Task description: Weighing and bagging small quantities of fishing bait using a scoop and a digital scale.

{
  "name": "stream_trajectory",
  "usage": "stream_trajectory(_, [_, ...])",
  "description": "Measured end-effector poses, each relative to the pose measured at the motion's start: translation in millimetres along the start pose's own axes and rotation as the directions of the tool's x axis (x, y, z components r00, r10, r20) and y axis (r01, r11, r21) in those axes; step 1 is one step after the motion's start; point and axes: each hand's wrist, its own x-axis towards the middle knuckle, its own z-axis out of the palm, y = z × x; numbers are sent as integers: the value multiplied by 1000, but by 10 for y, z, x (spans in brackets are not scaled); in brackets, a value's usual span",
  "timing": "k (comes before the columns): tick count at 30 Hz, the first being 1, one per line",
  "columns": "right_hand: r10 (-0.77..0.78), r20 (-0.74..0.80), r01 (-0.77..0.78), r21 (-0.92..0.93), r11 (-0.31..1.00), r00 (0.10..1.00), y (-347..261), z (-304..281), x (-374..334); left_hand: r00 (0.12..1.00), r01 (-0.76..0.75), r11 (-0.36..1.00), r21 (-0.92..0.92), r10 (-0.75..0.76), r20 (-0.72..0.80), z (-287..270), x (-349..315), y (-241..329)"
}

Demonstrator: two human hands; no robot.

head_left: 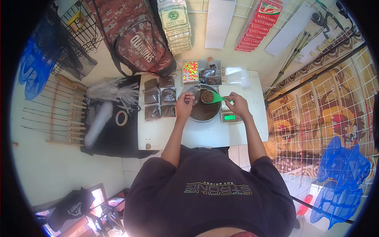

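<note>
A round metal bowl (215, 117) of brown pellets (203, 112) stands on the white table (185, 138) in front of me. My right hand (237, 103) grips the handle of a green scoop (217, 97), which is heaped with pellets above the bowl. At the bowl's left side my left hand (184, 104) has its fingers closed on a clear plastic bag (194, 91), its mouth close to the scoop. Just under my right hand sits a digital scale (230, 117) with a lit green display.
Several filled clear bags (168, 95) lie in rows left of the bowl. Behind it stands a divided tray (209, 64) with red and yellow pieces and dark packets. Empty plastic bags (238, 76) lie at the far right. A tape roll (121, 118) and scissors (125, 106) rest on the left.
</note>
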Motion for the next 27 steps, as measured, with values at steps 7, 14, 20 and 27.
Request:
stream_trajectory(7, [-59, 9, 59, -23, 998, 998, -54, -160, 24, 999, -16, 1000, -6, 16, 31, 36, 19, 21])
stream_trajectory(14, [-126, 59, 127, -17, 992, 990, -214, -176, 95, 999, -4, 999, -33, 5, 43, 57, 30, 38])
stream_trajectory(20, [-170, 45, 174, -98, 980, 984, -284, -148, 170, 998, -50, 998, -46, 51, 22, 64, 30, 46])
stream_trajectory(27, [-157, 53, 163, -134, 978, 986, -456, -218, 229, 998, -39, 998, -41, 40, 43, 20, 53, 131])
